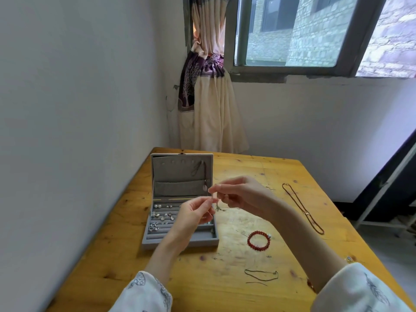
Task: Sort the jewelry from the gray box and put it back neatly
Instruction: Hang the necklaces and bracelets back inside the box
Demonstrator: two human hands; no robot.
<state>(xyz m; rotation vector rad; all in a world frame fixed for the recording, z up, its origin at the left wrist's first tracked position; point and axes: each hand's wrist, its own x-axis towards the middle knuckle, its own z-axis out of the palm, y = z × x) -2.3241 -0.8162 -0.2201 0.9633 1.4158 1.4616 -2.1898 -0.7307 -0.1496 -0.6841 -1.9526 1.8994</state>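
Centrally, 2 hands, left and right, pinch 1 thin chain beside 1 open gray box; 1 red bracelet lies apart.

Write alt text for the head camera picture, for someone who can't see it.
Both hands, left hand and right hand, pinch a thin necklace above an open gray jewelry box holding earrings on a wooden table. A red bead bracelet and two other chains lie to the right.
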